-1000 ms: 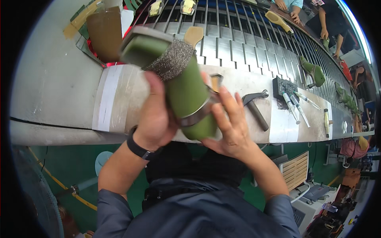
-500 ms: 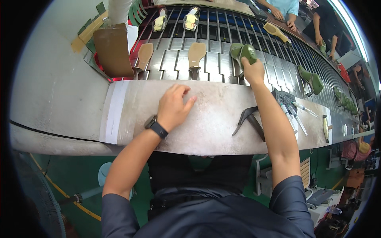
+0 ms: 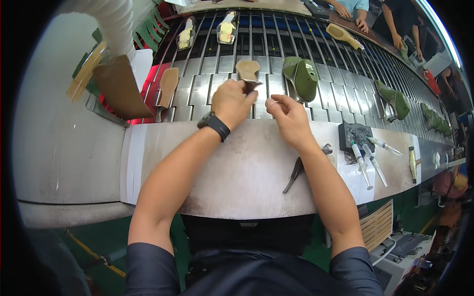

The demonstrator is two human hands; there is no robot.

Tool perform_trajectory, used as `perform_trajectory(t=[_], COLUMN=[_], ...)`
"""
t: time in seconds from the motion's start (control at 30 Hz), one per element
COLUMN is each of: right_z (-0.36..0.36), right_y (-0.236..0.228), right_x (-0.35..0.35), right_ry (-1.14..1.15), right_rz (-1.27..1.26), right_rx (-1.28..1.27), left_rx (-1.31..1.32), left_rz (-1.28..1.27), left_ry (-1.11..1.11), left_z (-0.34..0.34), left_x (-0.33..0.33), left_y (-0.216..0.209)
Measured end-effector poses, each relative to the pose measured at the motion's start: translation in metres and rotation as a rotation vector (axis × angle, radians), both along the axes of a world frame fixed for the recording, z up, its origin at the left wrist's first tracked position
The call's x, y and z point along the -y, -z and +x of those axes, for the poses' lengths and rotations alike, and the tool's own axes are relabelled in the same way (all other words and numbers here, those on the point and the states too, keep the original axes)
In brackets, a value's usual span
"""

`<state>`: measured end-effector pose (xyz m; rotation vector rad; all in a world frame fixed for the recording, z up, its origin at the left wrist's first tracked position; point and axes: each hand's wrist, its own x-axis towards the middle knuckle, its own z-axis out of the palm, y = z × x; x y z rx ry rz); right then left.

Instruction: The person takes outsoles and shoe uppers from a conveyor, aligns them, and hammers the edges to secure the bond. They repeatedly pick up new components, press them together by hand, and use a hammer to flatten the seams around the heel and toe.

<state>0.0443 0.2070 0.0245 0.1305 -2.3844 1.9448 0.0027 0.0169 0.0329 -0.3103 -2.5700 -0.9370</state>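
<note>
My left hand is closed round the narrow, dark end of a tan shoe insole over the metal conveyor. The insole's wide end points away from me, tilted up. My right hand hovers just right of it, fingers loosely bent and nothing visible in them. Beyond that hand, a pair of green shoe lasts stands on the slats. Under my right forearm lies a dark hammer, partly hidden, with its rounded metal end showing on the far side.
Another tan insole rests on the conveyor at left. Several syringes lie by a black block on the worktable. More green lasts stand along the right. A white hose hangs at upper left; people work across the line.
My right hand has let go of the green lasts and moved back toward the middle. My left hand has reached forward and gripped the insole. The view has shifted.
</note>
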Motion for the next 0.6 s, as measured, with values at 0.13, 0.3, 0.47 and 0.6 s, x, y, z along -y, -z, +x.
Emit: perform_trajectory(t=[0.13, 0.3, 0.47, 0.6], right_z=[0.002, -0.003, 0.003, 0.002], right_y=[-0.013, -0.014, -0.024, -0.016], right_x=[-0.009, -0.021, -0.013, -0.019], right_ry=[-0.043, 0.156, 0.019, 0.015], right_rz=[-0.28, -0.512, -0.414, -0.438], right_rx=[0.051, 0.247, 0.249, 0.287], left_rx=[-0.154, 0.123, -0.073, 0.216], left_rz=[0.09, 0.02, -0.358, -0.193], left_ry=[0.308, 0.37, -0.202, -0.457], left_z=[0.033, -0.026, -0.227, -0.329], left_x=[-0.045, -0.007, 0.07, 0.048], left_y=[-0.006, -0.015, 0.043, 0.043])
